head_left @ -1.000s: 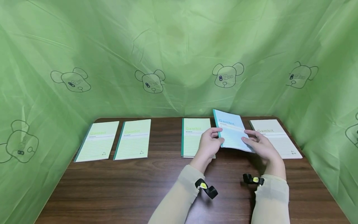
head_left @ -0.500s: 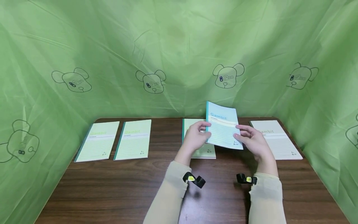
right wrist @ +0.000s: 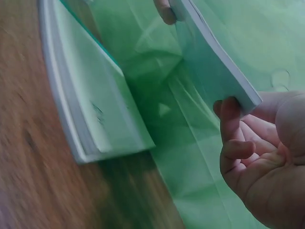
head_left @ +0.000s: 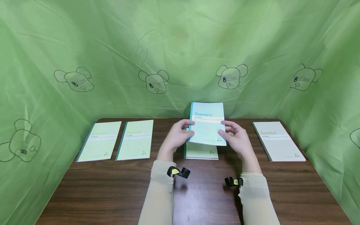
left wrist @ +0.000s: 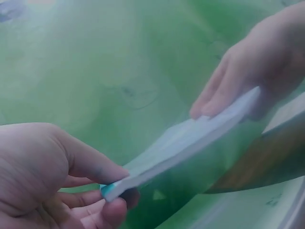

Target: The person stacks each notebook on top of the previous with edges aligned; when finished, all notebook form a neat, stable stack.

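Observation:
A light blue notebook [head_left: 207, 125] with "Gambit" on its cover is held up between both hands, its top tilted away. My left hand [head_left: 177, 134] pinches its spine edge, thumb on the cover and fingers beneath, as the left wrist view shows. At the opposite edge my right hand [head_left: 236, 137] pinches it the same way; its fingers curl under the back cover in the right wrist view. Below, partly hidden by the held notebook, lies a small stack of green-spined notebooks [head_left: 202, 152]. The right wrist view shows a gap between this stack [right wrist: 102, 105] and the raised notebook [right wrist: 209, 52].
Two pale green notebooks, one at the far left [head_left: 98, 142] and one beside it [head_left: 135, 140], lie on the brown wooden table [head_left: 112, 193]. A greyish notebook [head_left: 278, 142] lies at the right. Green cloth [head_left: 180, 62] with bear drawings hangs behind and on both sides.
Both hands have carried the blue notebook leftward, from between the middle stack and the right notebook to over the middle stack. It has turned straighter, and the right notebook is now fully uncovered.

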### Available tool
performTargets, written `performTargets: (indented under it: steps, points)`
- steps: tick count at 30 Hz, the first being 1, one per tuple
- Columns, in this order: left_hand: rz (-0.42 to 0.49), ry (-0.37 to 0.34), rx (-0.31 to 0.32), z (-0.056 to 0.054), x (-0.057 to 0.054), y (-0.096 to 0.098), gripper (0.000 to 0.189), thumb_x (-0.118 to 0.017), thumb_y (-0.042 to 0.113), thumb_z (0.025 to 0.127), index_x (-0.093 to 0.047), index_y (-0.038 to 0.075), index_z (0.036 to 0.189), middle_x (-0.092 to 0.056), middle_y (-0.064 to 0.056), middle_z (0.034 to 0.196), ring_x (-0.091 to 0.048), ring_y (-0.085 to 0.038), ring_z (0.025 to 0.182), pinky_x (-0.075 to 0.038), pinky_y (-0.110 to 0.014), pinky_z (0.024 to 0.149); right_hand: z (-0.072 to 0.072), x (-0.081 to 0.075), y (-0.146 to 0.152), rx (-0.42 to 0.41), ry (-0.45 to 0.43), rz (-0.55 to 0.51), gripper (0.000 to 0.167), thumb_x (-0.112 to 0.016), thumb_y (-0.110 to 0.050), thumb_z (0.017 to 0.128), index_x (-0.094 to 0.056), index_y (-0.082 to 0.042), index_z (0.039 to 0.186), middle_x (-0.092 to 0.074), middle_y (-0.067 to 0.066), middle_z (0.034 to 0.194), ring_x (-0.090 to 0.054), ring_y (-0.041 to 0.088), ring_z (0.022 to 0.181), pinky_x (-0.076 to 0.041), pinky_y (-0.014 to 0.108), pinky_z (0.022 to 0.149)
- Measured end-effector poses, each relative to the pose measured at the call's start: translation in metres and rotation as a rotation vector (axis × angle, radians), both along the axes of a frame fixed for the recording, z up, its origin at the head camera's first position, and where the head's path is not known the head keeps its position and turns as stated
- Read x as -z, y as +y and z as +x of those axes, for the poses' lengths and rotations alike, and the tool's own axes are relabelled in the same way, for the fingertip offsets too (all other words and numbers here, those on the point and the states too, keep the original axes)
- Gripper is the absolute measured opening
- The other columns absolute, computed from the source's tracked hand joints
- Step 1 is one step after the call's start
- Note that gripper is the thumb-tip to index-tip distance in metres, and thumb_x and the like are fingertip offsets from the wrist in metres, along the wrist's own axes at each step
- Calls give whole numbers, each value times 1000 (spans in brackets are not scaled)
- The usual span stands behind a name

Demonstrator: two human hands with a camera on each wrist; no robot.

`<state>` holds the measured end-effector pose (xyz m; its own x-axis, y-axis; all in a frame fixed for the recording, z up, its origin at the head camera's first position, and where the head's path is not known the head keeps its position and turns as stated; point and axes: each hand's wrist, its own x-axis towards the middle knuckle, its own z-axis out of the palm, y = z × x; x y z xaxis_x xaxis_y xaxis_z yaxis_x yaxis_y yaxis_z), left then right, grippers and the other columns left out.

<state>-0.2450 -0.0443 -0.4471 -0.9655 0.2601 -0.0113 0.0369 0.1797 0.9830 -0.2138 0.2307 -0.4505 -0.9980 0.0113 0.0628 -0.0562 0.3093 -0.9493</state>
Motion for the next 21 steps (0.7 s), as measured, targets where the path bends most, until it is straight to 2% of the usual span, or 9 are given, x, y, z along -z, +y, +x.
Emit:
performTargets:
  steps: [4,8,11,16,21]
  points:
    - [-39,-16,-21,-2,2,-14,37,-74,2,100,-72,13,135,-63,-12,127,-59,-19,73,-57,-46,73,-1,3,-13,-16,0,3,55,-78,-19,104,-60,-6,155,-72,23,132,-67,14,89,-55,24,77]
    - [-48,-33,0,-4,6,-26,39,-75,0,99,-71,12,135,-67,-13,122,-62,-23,73,-59,-50,71,-2,8,-20,-25,6,30,52,-79,-19,103,-63,-9,152,-74,21,128,-66,19,91,-53,23,77]
    - [-58,-39,12,-4,10,-34,39,-76,-1,98,-71,12,135,-68,-13,119,-63,-25,72,-60,-48,68,-4,14,-24,-35,12,59,50,-79,-19,103,-65,-10,149,-76,19,125,-65,21,89,-52,25,76]
    - [-66,-51,52,-2,13,-38,42,-76,-5,96,-69,7,135,-67,-14,111,-64,-24,73,-62,-42,66,-6,19,-26,-45,8,160,47,-79,-20,103,-67,-10,147,-77,18,123,-62,22,90,-50,31,78]
    - [-97,-94,113,-1,22,-36,44,-76,-8,94,-65,-1,136,-65,-13,100,-65,-24,65,-63,-40,64,-6,25,-24,-75,-25,292,44,-80,-22,103,-69,-10,144,-76,17,122,-61,23,90,-49,36,76]
